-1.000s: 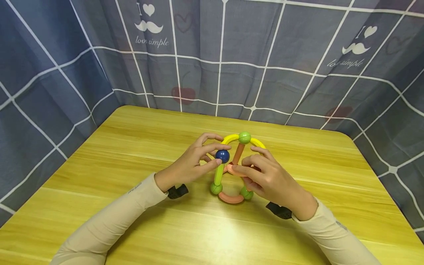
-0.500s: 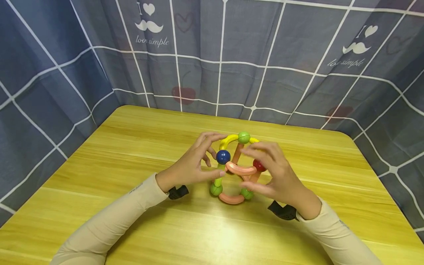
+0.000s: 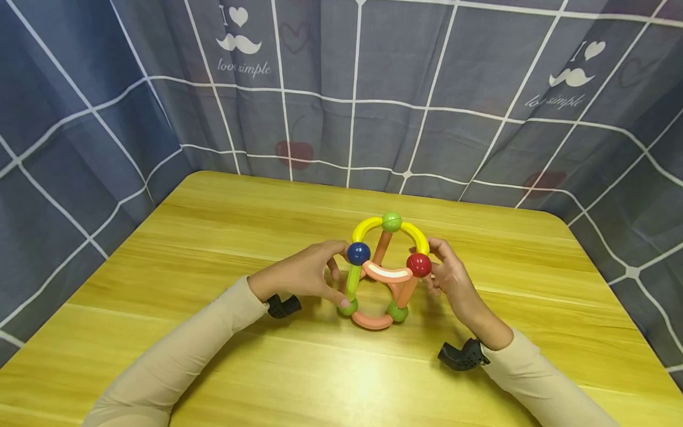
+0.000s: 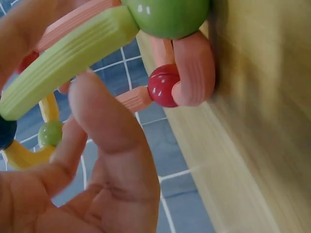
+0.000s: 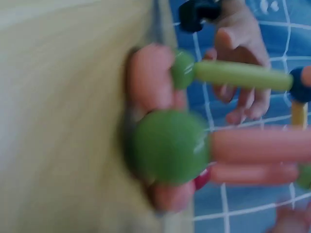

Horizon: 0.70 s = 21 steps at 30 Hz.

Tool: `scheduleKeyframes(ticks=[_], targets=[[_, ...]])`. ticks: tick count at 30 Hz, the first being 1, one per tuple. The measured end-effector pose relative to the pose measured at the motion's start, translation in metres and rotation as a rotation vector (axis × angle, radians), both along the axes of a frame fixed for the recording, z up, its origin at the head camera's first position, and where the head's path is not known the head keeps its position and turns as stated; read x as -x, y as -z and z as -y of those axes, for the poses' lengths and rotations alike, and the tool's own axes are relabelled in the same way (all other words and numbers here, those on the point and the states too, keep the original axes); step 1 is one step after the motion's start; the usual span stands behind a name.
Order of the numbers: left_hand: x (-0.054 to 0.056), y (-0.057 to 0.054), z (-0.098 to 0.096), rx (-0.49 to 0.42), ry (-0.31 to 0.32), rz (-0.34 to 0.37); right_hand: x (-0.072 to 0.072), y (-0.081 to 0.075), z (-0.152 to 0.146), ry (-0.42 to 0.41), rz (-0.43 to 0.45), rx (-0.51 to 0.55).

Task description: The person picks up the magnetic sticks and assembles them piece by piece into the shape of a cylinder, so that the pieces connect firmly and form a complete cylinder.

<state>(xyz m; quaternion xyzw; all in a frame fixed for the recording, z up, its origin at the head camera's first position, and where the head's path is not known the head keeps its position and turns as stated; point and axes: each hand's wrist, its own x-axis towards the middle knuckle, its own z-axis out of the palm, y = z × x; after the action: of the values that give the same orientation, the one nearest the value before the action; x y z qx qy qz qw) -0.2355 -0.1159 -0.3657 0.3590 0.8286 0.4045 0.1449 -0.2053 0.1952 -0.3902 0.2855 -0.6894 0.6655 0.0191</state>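
A magnetic ball-and-rod building toy stands upright on the wooden table [image 3: 251, 213]. Its upper ring joins a blue ball [image 3: 358, 253], a red ball [image 3: 418, 264] and a green ball [image 3: 392, 222] with two yellow curved rods [image 3: 367, 226] and a pink curved rod [image 3: 388, 273]. A light green upright rod [image 4: 68, 63] and pink uprights [image 5: 262, 145] run down to the lower ring. My left hand [image 3: 301, 271] is at the left side, thumb by the lower green ball [image 3: 348, 306], fingers loosely bent. My right hand [image 3: 456, 279] is beside the red ball, fingers loose, partly hidden behind it.
A dark blue checked curtain [image 3: 320, 118] hangs behind and at both sides of the table. Black wrist mounts [image 3: 463, 356] sit below each wrist.
My right hand has let go of the pink curved rod and moved right, outside the red ball. That rod now spans the blue and red balls. My left hand has lowered from the blue ball.
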Motion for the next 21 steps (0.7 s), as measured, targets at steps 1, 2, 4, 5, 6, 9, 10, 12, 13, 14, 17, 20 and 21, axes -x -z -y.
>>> scheduleKeyframes(ticks=[1, 2, 4, 5, 6, 9, 10, 12, 13, 14, 17, 20, 21], targets=[[0.001, 0.0, 0.0, -0.001, 0.031, -0.017, 0.001, 0.003, -0.002, -0.048, -0.023, -0.025], [0.001, 0.0, 0.0, -0.004, 0.062, -0.023, 0.001, 0.006, -0.003, -0.088, -0.043, -0.066], [0.002, 0.001, 0.0, -0.016, 0.115, -0.03, 0.001, 0.01, -0.004, -0.144, -0.095, -0.169], [0.003, 0.002, -0.001, -0.023, 0.138, -0.033, 0.001, 0.011, -0.003, -0.156, -0.12, -0.225], [0.002, 0.003, -0.001, -0.027, 0.15, -0.033, 0.0, 0.012, -0.003, -0.159, -0.146, -0.274], [0.0, 0.006, -0.003, -0.029, 0.16, -0.044, -0.001, 0.014, 0.0, -0.153, -0.228, -0.37], [-0.001, 0.007, -0.003, -0.025, 0.156, -0.065, -0.001, 0.014, 0.0, -0.149, -0.257, -0.389], [-0.004, 0.008, -0.004, -0.012, 0.142, -0.107, -0.002, 0.015, 0.0, -0.145, -0.315, -0.419], [-0.005, 0.008, -0.004, -0.006, 0.138, -0.13, -0.002, 0.015, 0.0, -0.143, -0.341, -0.433], [-0.006, 0.009, -0.005, 0.001, 0.134, -0.151, -0.002, 0.015, 0.0, -0.142, -0.364, -0.444], [-0.009, 0.01, -0.006, 0.025, 0.143, -0.206, -0.001, 0.016, -0.001, -0.157, -0.368, -0.443], [-0.01, 0.01, -0.007, 0.036, 0.166, -0.24, 0.0, 0.015, -0.001, -0.176, -0.289, -0.405], [-0.01, 0.01, -0.007, 0.038, 0.172, -0.249, 0.0, 0.014, -0.001, -0.178, -0.262, -0.391]])
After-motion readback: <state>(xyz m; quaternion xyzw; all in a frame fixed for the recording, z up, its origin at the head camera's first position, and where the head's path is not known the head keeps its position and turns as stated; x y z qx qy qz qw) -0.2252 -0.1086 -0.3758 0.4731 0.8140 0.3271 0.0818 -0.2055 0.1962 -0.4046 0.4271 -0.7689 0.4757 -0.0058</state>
